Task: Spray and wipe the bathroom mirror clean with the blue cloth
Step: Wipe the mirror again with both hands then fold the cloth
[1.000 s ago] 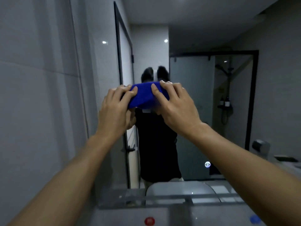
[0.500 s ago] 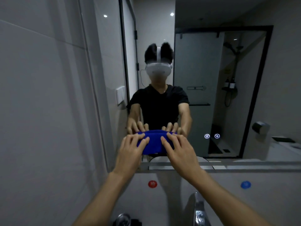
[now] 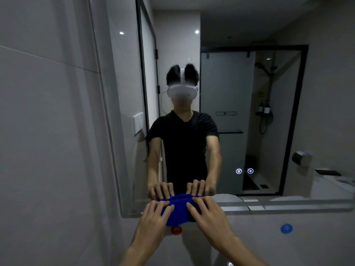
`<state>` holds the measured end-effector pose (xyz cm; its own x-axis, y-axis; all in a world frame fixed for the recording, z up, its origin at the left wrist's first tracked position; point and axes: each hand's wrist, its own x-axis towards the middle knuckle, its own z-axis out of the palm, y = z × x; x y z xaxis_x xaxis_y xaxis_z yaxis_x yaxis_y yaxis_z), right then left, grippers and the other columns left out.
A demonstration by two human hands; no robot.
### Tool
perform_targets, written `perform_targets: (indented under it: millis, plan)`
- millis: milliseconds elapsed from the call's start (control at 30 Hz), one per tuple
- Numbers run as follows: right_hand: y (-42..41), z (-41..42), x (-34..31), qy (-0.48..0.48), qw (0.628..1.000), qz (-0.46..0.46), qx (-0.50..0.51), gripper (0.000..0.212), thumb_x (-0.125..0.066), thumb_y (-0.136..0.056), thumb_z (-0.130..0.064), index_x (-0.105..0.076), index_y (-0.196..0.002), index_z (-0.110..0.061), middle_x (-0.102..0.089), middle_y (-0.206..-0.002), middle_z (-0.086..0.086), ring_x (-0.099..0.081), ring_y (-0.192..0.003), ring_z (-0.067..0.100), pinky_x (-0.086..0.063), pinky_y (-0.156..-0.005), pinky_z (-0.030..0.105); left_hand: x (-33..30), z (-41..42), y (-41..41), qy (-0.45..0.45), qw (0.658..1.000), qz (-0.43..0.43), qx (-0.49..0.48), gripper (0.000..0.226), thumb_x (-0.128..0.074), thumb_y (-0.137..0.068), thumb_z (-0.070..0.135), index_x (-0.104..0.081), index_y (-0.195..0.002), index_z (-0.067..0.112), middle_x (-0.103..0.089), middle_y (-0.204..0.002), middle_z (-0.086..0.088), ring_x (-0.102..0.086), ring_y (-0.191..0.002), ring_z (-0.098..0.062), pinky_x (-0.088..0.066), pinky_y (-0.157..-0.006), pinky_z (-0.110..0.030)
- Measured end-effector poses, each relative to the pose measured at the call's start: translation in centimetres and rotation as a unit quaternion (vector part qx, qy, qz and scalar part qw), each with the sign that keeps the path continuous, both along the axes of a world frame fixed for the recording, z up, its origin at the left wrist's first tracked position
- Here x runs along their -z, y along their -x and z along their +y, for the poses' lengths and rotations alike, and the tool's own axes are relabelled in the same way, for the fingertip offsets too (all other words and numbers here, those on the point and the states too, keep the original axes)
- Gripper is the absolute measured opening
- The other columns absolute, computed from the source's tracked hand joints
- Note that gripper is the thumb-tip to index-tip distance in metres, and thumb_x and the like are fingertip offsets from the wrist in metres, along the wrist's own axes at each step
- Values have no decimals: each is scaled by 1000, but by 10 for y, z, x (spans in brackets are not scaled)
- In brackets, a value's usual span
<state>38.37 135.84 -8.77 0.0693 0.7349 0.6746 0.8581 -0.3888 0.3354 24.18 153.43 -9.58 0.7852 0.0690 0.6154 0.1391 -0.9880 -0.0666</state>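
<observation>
Head view. The folded blue terry cloth (image 3: 177,212) lies flat against the wall at the bottom edge of the large frameless bathroom mirror (image 3: 240,93), its upper part over the glass and its lower part overhanging onto the pale wall below. Its long axis runs side to side, parallel to the mirror's lower rim.

The left hand (image 3: 153,217) presses the cloth's left end with fingers extended and slightly spread, fingertips on the fabric; nothing is pinched. The right hand (image 3: 208,215) does likewise on the right end, fingers straight and laid flat. Both hands are about equally near the cloth (neither has any advantage), one on each end, with the cloth's middle exposed between them. Both sets of fingers point up and away toward the glass.

The cloth sits directly under the fingertips, and nearly all the glass lies above and to the right of it. Judgement: this is a wiping pass at the lowest band of the mirror, low and toward the left, and any continued wiping must travel upward or to the right.

A small round red marker (image 3: 176,230) shows on the wall just below the cloth; a round blue marker (image 3: 286,228) lies well apart to the right. No spray bottle is visible.
</observation>
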Motion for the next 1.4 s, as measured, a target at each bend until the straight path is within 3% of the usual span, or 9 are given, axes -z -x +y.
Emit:
perform_targets:
  millis: [267, 367, 433, 600, 867, 1000, 1100, 1233, 1400]
  plan:
    - [-3, 8, -80, -69, 997, -38, -13, 69, -87, -63, -19, -58, -124, -7, -64, -122, 16, -61, -106, 31, -57, -88, 41, -81, 10, -4, -41, 994, -103, 24, 78, -87, -54, 3, -54, -125, 13, -64, -121, -9, -51, -107, -25, -52, -87, -38]
    - [-9, 16, -130, -123, 986, -110, -31, 35, -55, -92, -14, -65, -124, -3, -63, -125, 18, -60, -112, 35, -52, -97, 45, -134, 16, -8, -100, 982, -156, 27, 67, -75, -63, -4, -57, -127, 7, -63, -124, -14, -52, -110, -29, -44, -94, -39]
    - [-11, 19, -165, -146, 979, -139, -43, 37, -40, -99, -12, -65, -124, 0, -63, -125, 20, -60, -116, 35, -49, -102, 46, -173, 19, -10, -139, 974, -179, 28, 62, -68, -66, -3, -60, -127, 4, -63, -124, -17, -51, -110, -31, -41, -96, -41]
    - [-15, 29, -257, -187, 962, -188, -65, 39, -44, -94, -8, -61, -128, 1, -61, -128, 20, -58, -120, 37, -46, -106, 47, -272, 26, -14, -187, 963, -195, 10, 71, -82, -60, -2, -60, -128, 1, -61, -128, -18, -57, -113, -36, -52, -90, -47]
    - [-20, 40, -386, -176, 953, -247, 7, 61, -68, -83, -12, -50, -141, -1, -55, -136, 26, -53, -126, 41, -44, -107, 52, -404, 27, -12, -279, 926, -255, -14, 54, -69, -80, 13, -56, -132, 6, -61, -124, -18, -61, -109, -37, -53, -84, -46]
    - [-14, 49, -439, -210, 938, -271, 56, 61, -76, -80, -17, -53, -135, -1, -61, -128, 20, -56, -115, 37, -47, -98, 46, -459, 29, -11, -314, 913, -260, -27, 47, -52, -87, 27, -48, -132, 13, -61, -123, -20, -62, -107, -39, -55, -84, -49]
    - [-9, 54, -476, -221, 937, -261, 78, 65, -79, -76, -20, -54, -133, -2, -63, -122, 16, -57, -108, 33, -50, -92, 44, -493, 28, -7, -343, 897, -275, -47, 44, -61, -81, 20, -53, -123, 8, -63, -120, -23, -63, -103, -42, -53, -84, -49]
    - [-6, 59, -520, -213, 940, -254, 84, 66, -68, -89, -18, -39, -146, -4, -53, -138, 16, -48, -124, 34, -43, -101, 43, -534, 23, -4, -375, 879, -283, -79, 40, -75, -75, 5, -61, -112, 0, -65, -117, -24, -64, -102, -42, -52, -86, -48]
    - [-4, 62, -555, -217, 940, -249, 82, 64, -54, -98, -16, -24, -154, -7, -40, -150, 15, -37, -136, 33, -44, -102, 43, -559, 26, -15, -329, 892, -303, -64, 41, -67, -89, 9, -50, -127, 4, -63, -117, -20, -63, -101, -35, -50, -83, -42]
